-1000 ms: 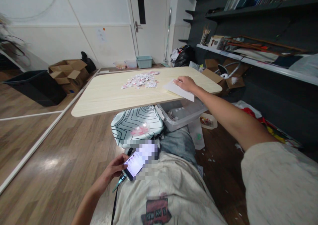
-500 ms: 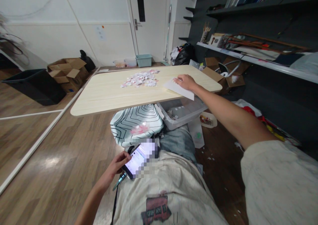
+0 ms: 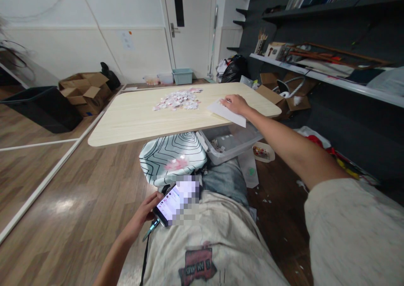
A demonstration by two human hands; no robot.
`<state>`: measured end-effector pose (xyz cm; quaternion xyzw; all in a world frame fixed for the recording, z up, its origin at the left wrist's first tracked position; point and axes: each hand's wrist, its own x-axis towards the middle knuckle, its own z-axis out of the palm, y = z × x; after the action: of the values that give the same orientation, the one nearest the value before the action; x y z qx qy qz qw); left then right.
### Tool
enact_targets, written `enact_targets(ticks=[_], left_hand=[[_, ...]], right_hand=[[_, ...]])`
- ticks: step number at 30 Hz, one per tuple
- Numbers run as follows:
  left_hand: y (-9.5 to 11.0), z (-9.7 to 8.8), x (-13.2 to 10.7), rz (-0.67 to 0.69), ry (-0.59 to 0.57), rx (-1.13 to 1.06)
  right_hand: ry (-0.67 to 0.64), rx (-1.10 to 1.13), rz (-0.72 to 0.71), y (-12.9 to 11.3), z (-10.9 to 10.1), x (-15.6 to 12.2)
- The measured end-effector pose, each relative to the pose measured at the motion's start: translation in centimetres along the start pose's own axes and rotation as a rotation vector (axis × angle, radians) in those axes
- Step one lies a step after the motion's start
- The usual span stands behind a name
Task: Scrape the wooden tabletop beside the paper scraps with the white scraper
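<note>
My left hand (image 3: 142, 215) grips a smartphone (image 3: 167, 206) over my lap, thumb at its lit screen. My right hand (image 3: 235, 104) reaches out to the light wooden table (image 3: 135, 122) and lies with its fingers curled down on a white sheet of paper (image 3: 226, 112) that overhangs the near edge. A heap of small pink-and-white paper scraps (image 3: 178, 100) lies on the table to the left of that hand.
A patterned cushion (image 3: 172, 152) and a clear plastic bin (image 3: 229, 143) sit under the table. Cardboard boxes (image 3: 84, 90) and a black bin (image 3: 44, 107) stand at the left. Dark shelves (image 3: 318, 71) with clutter line the right wall. Scraps litter the wood floor.
The view has shifted slightly. My left hand and the phone have risen a little; my right hand stays on the paper.
</note>
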<state>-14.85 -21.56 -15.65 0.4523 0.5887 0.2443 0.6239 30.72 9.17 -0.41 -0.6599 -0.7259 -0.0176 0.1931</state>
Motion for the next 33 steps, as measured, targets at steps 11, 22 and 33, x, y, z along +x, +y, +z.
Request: enact_targets(ticks=[11,22,33], left_hand=[[-1.1,-0.5,0.4,0.037,-0.037,-0.006],[0.6,0.6,0.2,0.014,-0.014,0.025],[0.9,0.9,0.2,-0.004,0.007,0.023]], right_hand=[[0.005,0.01,0.006,0.1,-0.1,0.0],[0.007,0.016,-0.002,0.2,0.0,0.1],[0.006,0.03,0.003,0.4,0.2,0.2]])
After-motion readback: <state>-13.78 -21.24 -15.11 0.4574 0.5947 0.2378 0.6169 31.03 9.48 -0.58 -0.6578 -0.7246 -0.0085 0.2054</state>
